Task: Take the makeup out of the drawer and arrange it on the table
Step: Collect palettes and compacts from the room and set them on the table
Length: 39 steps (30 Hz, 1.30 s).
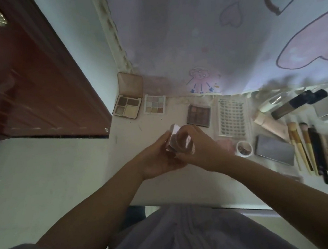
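Observation:
Both hands hold a small shiny pink compact (179,141) above the middle of the white table (166,187). My left hand (158,157) grips its left side from below. My right hand (200,146) curls over its right side and top. On the table lie an open four-pan palette (127,106) at the back left, a pale nine-pan palette (155,105), a dark palette (199,115) and a tray of false lashes (232,116). No drawer is in view.
At the right lie bottles (297,102), a pink tube (269,126), several brushes and pencils (313,148), a grey case (274,150) and a small round pot (244,148). A printed curtain (220,36) hangs behind. A brown door (27,78) stands at the left.

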Motion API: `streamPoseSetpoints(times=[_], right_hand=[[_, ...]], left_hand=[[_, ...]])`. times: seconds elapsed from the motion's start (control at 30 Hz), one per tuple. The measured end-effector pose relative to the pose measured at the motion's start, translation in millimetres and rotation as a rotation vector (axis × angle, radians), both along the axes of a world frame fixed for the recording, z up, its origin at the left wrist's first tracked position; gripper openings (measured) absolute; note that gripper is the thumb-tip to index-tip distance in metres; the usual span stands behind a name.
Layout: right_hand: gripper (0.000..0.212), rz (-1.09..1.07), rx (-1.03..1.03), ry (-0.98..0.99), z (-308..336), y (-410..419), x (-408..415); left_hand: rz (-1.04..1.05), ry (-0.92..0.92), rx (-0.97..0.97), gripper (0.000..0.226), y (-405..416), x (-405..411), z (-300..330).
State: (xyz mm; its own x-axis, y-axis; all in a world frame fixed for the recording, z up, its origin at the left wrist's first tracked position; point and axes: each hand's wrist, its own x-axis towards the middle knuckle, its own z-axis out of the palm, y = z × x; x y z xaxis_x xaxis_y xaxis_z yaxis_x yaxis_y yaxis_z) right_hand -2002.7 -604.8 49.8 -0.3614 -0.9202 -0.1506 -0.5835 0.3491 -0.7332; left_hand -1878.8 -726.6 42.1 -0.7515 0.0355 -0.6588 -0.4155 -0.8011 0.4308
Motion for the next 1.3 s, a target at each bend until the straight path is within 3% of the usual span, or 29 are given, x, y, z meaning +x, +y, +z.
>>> streamPoseSetpoints(times=[0.37, 0.8, 1.0, 1.13, 1.3], right_hand=[[0.036, -0.003, -0.213, -0.021, 68, -40, 21], [0.035, -0.068, -0.295, -0.029, 97, -51, 50], [0.028, -0.079, -0.223, -0.192, 110, -38, 51], [0.010, -0.168, -0.210, -0.406, 111, -38, 38], [0.035, -0.438, -0.219, -0.796, 80, -46, 29]], left_hand=[[0.072, 0.251, -0.056, 0.048, -27, 16, 46], [-0.052, 0.321, -0.057, 0.049, -53, 30, 58], [-0.144, 0.345, -0.030, 0.053, -55, 39, 63], [-0.153, 0.299, 0.061, 0.055, -55, 42, 55], [-0.046, 0.278, 0.230, 0.055, -63, 65, 34]])
